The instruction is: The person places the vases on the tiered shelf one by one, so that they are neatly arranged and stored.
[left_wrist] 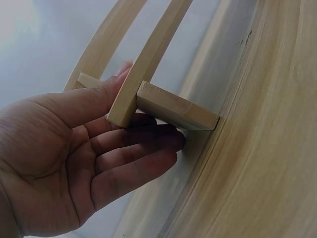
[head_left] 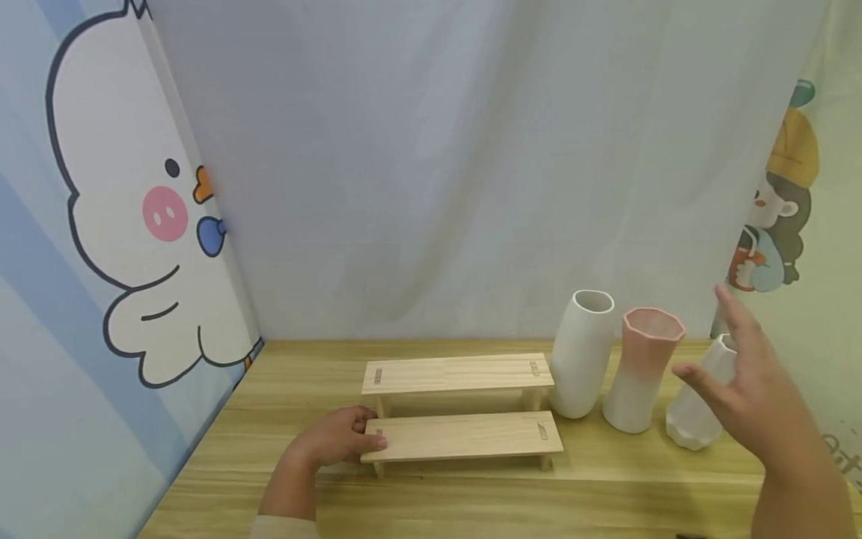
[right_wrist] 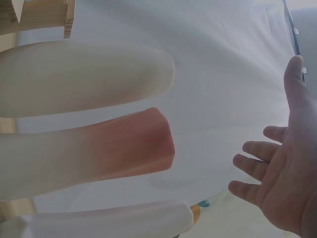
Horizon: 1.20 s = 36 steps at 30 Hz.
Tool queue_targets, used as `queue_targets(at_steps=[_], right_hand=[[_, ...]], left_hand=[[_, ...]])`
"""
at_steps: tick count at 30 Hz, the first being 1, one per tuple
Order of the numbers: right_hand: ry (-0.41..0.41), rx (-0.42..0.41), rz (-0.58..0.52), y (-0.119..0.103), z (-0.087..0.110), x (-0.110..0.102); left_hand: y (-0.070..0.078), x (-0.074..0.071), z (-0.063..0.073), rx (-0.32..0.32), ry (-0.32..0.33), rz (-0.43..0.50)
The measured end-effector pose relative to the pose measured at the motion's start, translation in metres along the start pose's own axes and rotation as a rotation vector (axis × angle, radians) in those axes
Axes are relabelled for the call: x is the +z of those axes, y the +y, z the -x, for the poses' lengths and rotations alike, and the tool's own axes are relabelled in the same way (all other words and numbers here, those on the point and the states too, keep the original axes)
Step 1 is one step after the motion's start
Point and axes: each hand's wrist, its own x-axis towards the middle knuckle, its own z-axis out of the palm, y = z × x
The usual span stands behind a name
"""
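Observation:
My left hand (head_left: 337, 438) holds the left end of the lower board (head_left: 465, 436) of a pale wooden two-step display stand. The thumb lies over the board's top and the fingers reach beneath it, beside the short leg (left_wrist: 176, 105). Behind it runs the higher board (head_left: 458, 374). My right hand (head_left: 761, 389) is raised at the right with thumb and fingers spread, nothing in it. It overlaps a small white vase (head_left: 697, 404) in the head view. Left of that stand a pink-and-white vase (head_left: 640, 370) and a tall white vase (head_left: 582, 359), both upright.
The stand and vases are on a wood-grain table (head_left: 512, 501), with the tall white vase close by the stand's right end. A pale curtain (head_left: 431, 165) hangs along the back. Printed cloth with a cartoon duck (head_left: 114, 195) borders the left side.

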Motion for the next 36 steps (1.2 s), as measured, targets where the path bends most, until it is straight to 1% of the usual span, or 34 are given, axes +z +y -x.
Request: queue_targets(at_steps=[3, 7, 15, 18, 22, 25, 30, 34, 36], right_hand=[[0.039, 0.008, -0.012, 0.005, 0.001, -0.001], [0.085, 0.043, -0.017, 0.010, 0.004, -0.003], [0.119, 0.126, -0.009, 0.021, 0.004, -0.007], [0.162, 0.146, 0.005, 0.028, 0.005, -0.007], [0.218, 0.202, 0.021, 0.037, 0.006, -0.005], [0.225, 0.255, 0.021, 0.043, 0.008, -0.004], [0.233, 0.318, 0.022, 0.052, 0.009, -0.003], [0.241, 0.366, 0.022, 0.058, 0.009, -0.003], [0.241, 0.387, 0.005, 0.061, 0.009, -0.002]], left_hand=[[0.000, 0.000, 0.000, -0.006, 0.005, 0.000], [-0.001, 0.000, 0.000, -0.006, 0.009, -0.008], [-0.001, -0.001, -0.001, 0.005, -0.002, -0.029], [-0.002, 0.000, -0.002, 0.007, -0.003, -0.030], [-0.004, 0.000, -0.003, 0.017, -0.005, -0.016], [-0.004, 0.000, -0.002, 0.016, -0.004, -0.004], [-0.003, 0.000, -0.002, 0.007, -0.005, -0.005], [-0.002, 0.000, -0.001, 0.013, -0.008, -0.012], [-0.002, 0.000, -0.001, 0.014, -0.008, -0.011]])
